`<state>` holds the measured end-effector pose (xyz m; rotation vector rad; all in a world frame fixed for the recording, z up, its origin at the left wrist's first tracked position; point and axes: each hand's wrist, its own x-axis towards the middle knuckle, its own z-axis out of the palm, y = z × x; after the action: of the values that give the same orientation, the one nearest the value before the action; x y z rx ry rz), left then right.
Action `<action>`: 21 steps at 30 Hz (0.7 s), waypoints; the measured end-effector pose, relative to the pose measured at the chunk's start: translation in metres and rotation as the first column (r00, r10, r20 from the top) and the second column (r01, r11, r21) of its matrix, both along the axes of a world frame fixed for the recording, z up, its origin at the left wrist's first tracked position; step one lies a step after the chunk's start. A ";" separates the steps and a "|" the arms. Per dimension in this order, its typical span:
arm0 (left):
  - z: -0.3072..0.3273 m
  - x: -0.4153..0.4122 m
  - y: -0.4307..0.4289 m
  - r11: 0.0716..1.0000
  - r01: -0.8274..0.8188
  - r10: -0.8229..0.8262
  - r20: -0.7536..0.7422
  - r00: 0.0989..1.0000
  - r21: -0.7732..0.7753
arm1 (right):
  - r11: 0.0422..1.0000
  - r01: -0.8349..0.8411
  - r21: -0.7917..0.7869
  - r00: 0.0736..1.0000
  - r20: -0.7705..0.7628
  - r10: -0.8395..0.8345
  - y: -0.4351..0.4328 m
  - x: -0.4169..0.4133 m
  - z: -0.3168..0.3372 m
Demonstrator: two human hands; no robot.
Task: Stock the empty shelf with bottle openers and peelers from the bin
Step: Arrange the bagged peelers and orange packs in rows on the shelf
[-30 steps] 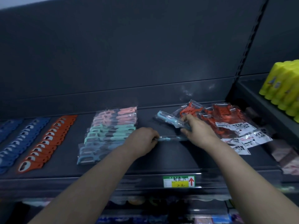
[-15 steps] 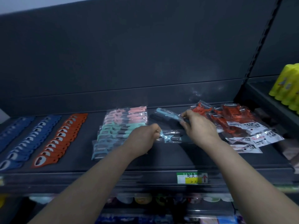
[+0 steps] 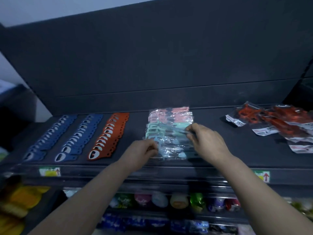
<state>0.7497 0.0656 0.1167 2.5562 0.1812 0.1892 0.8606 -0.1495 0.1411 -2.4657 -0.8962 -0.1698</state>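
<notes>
Peeler pack point(image 3: 171, 139) in clear wrap is pinched at its ends by the left hand point(image 3: 144, 152) and right hand point(image 3: 207, 143), just over the peeler stack point(image 3: 169, 114) on the shelf point(image 3: 245, 153). Set crooked, its slick wrap could slide off the stack's front.

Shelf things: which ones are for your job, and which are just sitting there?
For the job: blue bottle openers, orange bottle openers, pastel peeler packets gripped by left hand and right hand, red peeler packets, shelf.
Just there: price tags, round colourful goods below, yellow goods.
</notes>
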 end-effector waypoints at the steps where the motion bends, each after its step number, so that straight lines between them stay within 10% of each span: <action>1: -0.007 0.000 0.001 1.000 -0.015 0.015 0.020 1.000 0.008 | 1.000 0.004 -0.023 1.000 0.019 -0.004 0.000 -0.003 -0.002; 8: -0.024 0.010 0.012 0.990 -0.105 0.083 0.212 0.974 0.093 | 0.963 -0.046 -0.265 0.998 -0.041 0.037 -0.004 -0.021 0.000; 14: -0.025 0.008 0.022 0.929 -0.171 0.226 0.137 0.964 -0.327 | 0.944 -0.150 -0.294 0.982 -0.159 0.106 0.019 -0.035 -0.008; 21: -0.029 -0.008 0.037 0.943 -0.185 0.256 0.246 0.935 -0.278 | 0.959 -0.051 -0.277 0.999 -0.024 0.047 0.045 -0.039 -0.028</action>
<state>0.7416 0.1025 0.0874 2.2231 0.3620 0.5736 0.8216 -0.1048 0.1126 -2.6933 -1.0339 -0.0044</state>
